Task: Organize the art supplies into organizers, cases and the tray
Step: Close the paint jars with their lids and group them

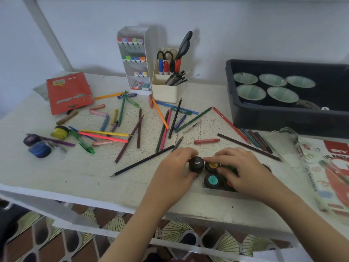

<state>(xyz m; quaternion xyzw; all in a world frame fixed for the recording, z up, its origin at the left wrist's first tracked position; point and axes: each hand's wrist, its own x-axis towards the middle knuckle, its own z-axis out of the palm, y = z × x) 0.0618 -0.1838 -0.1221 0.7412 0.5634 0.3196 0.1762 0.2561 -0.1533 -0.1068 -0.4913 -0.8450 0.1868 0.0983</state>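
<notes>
The left hand [176,167] pinches a black paint jar [196,164] with "POSTER" on the lid. The jar stands on the desk [94,176], just beside the right hand [239,167]. This hand lies with bent fingers over more jars; whether it grips one I cannot tell. Under its fingers a teal lid [213,180] also reads "POSTER". Beyond both hands a white marker [192,125] reads "DIY".

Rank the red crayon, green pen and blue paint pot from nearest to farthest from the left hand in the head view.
1. Red crayon, just beyond the left hand, which grips a black paint jar.
2. Green pen, off to the left.
3. Blue paint pot, far left.
</notes>
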